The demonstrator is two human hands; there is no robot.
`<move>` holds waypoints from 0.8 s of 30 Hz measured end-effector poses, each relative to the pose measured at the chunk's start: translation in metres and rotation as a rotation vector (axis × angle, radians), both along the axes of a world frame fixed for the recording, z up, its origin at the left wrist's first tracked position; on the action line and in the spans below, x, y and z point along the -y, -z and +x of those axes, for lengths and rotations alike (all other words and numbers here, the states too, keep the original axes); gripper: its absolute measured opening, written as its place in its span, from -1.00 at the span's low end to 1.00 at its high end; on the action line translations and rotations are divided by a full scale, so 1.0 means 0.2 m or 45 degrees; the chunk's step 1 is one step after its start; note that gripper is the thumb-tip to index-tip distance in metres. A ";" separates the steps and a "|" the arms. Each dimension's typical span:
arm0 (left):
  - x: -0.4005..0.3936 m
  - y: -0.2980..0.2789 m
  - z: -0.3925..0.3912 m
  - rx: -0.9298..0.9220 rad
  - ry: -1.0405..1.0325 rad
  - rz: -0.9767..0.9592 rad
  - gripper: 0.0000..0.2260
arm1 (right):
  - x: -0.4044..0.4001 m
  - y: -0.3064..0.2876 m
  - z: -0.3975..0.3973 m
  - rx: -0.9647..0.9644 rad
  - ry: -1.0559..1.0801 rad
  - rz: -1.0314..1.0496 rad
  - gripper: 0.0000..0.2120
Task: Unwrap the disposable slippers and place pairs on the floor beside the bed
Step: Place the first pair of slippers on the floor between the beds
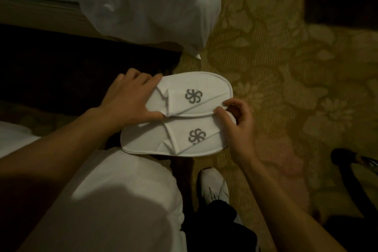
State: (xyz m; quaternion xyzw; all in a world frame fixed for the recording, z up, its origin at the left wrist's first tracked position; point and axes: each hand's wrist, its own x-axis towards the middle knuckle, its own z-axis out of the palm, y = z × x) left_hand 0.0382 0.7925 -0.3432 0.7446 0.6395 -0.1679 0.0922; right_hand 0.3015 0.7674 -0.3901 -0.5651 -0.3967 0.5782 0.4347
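Two white disposable slippers lie side by side, each with a grey pinwheel logo on its strap. The far slipper [206, 88] is gripped at its heel end by my left hand [131, 98], thumb under its near edge. My right hand [237, 120] pinches the toe edge of that far slipper between thumb and forefinger. The near slipper [163, 139] rests just below, its toe partly hidden behind my right hand. Whether the pair touches the carpet or hangs just above it is unclear. No wrapper is visible.
The bed's white duvet [143, 6] hangs down at top left over a dark bed base [61, 67]. Patterned green-gold carpet [286, 67] spreads to the right. My white shoe [213, 186] stands below the slippers. A dark object [351, 161] sits at the right edge.
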 end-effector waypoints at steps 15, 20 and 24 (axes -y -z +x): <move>-0.03 0.79 -0.31 -0.085 -0.063 -0.308 0.02 | 0.06 0.89 -0.37 0.028 -0.020 -0.122 -0.86; 0.05 0.95 -0.41 -0.109 -0.091 -0.385 0.01 | 0.15 1.06 -0.47 0.019 -0.057 -0.168 -0.84; 0.08 1.04 -0.49 -0.135 -0.091 -0.410 -0.01 | 0.21 1.15 -0.54 0.019 -0.169 -0.210 -0.81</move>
